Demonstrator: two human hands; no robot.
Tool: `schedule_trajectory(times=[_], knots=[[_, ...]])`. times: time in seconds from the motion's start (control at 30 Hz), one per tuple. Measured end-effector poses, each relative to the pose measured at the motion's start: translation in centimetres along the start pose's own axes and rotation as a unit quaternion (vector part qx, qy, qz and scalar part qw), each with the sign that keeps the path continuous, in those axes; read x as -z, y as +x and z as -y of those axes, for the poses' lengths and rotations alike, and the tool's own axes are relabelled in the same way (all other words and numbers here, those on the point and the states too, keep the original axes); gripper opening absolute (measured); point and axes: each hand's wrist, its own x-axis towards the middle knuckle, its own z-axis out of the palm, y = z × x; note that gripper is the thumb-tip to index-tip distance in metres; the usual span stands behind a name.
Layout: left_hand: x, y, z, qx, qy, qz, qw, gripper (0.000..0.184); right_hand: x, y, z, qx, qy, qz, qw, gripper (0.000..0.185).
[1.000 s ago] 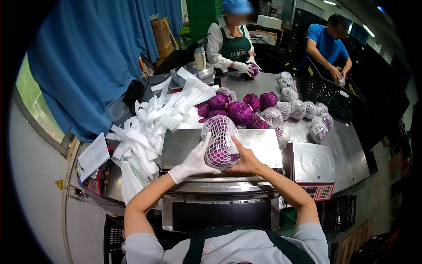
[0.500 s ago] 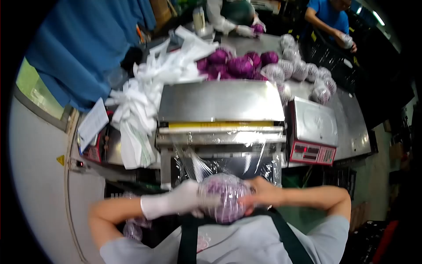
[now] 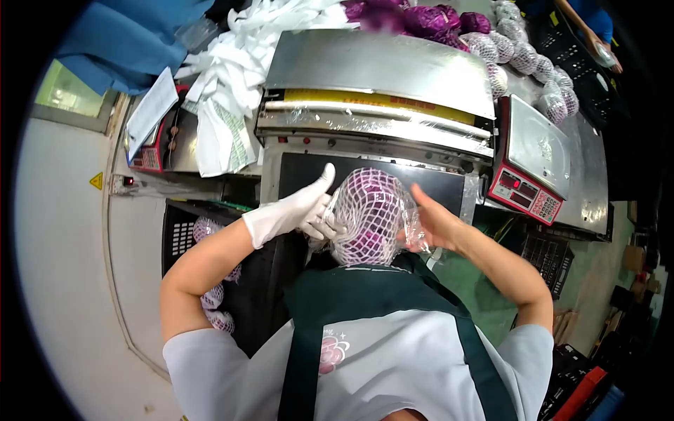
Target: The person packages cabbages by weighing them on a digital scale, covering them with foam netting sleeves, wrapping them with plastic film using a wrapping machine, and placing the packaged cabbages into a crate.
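Note:
A red cabbage [image 3: 368,217] in a white foam net and clear plastic film is held between my two hands, in front of my dark green apron. My left hand [image 3: 305,210], in a white glove, presses its fingers to the cabbage's left side with the thumb sticking up. Bare, my right hand [image 3: 435,223] is at the right side, its fingers against loose, crinkled film and its thumb raised. Just beyond lies the black plate [image 3: 302,168] of a steel film-wrapping machine [image 3: 379,67].
Red cabbages [image 3: 428,21] and netted ones [image 3: 523,56] lie behind the machine. A scale [image 3: 530,154] stands right; white foam nets [image 3: 228,70] are heaped left. A black crate [image 3: 179,231] with netted cabbages is low left. Another person's hand [image 3: 604,56] is at far right.
My view has tilted down. The film stretched from the machine to the cabbage is no longer there; the cabbage is wrapped. My left thumb has lifted off it, and my right hand has shifted to the film's edge.

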Motion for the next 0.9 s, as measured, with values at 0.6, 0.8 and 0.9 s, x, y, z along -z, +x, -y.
schedule_trajectory(times=[0.6,0.8,0.9], knots=[[-1.3,9.2,5.1,-0.453,0.467,-0.577,0.494,0.015,3.3,6.5,-3.9,0.474,-0.534,-0.576,0.398,0.020],[-7.4,12.3,3.5,-0.572,-0.393,-0.169,0.700,0.029,1.6,7.2,-3.2,0.431,-0.394,-0.495,0.643,0.026],[-9.8,10.6,3.3,-0.401,-0.520,0.023,0.753,0.049,0.1,5.4,-2.9,0.644,-0.377,-0.297,0.596,0.034]])
